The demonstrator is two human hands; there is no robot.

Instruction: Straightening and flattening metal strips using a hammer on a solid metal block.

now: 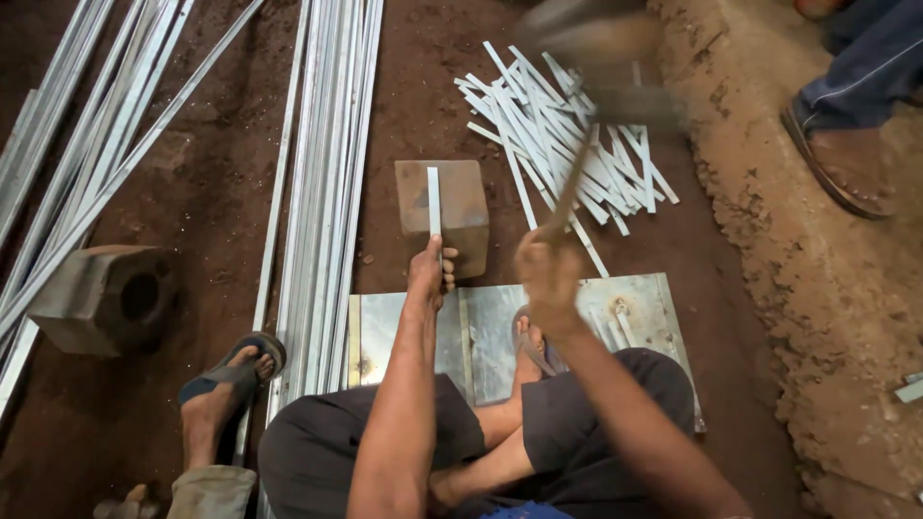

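Just in front of my knees, my left hand (432,272) is clenched around the near end of a short flat metal strip (434,202), which lies lengthwise on top of a rusty steel block (457,207) standing on the dirt. Beside it, my right hand (546,274) grips the handle of a hammer (575,178), raised above the block; the handle slants up and away from my fist, and the hammer's head (601,48) is a dark blur high over the work.

Beyond my right hand, a loose heap of cut strips (567,144) like the one I hold is strewn across the ground. Under my forearms lies a flat sheet-metal plate (635,308), with my sandalled foot resting on it. To the left of my left hand, a long bundle of metal bars (332,173) runs away from me; farther left lie more bars (91,144) and a concrete block with a round hole (111,298). Far right, another person's sandalled foot (836,159) stands on the raised earth.
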